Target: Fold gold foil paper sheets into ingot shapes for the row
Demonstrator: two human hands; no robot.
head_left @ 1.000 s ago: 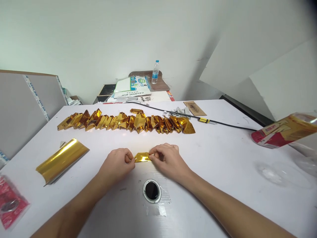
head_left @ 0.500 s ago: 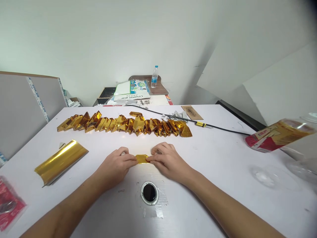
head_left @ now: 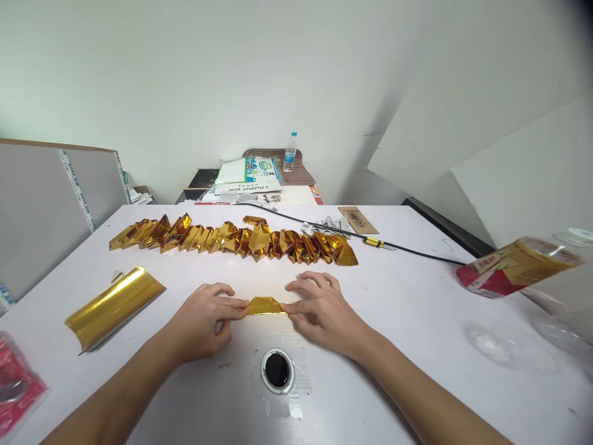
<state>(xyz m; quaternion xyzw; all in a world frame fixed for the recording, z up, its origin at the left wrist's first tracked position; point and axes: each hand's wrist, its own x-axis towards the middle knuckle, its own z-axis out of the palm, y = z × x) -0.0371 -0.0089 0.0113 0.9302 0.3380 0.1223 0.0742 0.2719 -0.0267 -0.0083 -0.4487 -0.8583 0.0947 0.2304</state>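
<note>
A small folded piece of gold foil paper (head_left: 265,305) lies flat on the white table, shaped like a low trapezoid. At its left end, the fingertips of my left hand (head_left: 204,318) press and hold the tip. My right hand (head_left: 324,309) pinches the opposite end between thumb and forefinger, its other fingers lifted and curled. Behind the hands stretches a row of folded gold paper ingots (head_left: 222,238), packed side by side. To the left rests a curved stack of gold foil sheets (head_left: 115,308).
Nearest me is a round black-centred disc (head_left: 277,371) taped to the tabletop. A black cable (head_left: 412,250) crosses the back right, near a brown card (head_left: 357,220). A large plastic jar (head_left: 519,266) lies at right, a red packet (head_left: 18,386) at left. A water bottle (head_left: 290,153) stands beyond.
My fingers have moved outward to the paper's two ends, so more of the gold piece shows. My left hand shifted slightly left, and the view tilted up a little.
</note>
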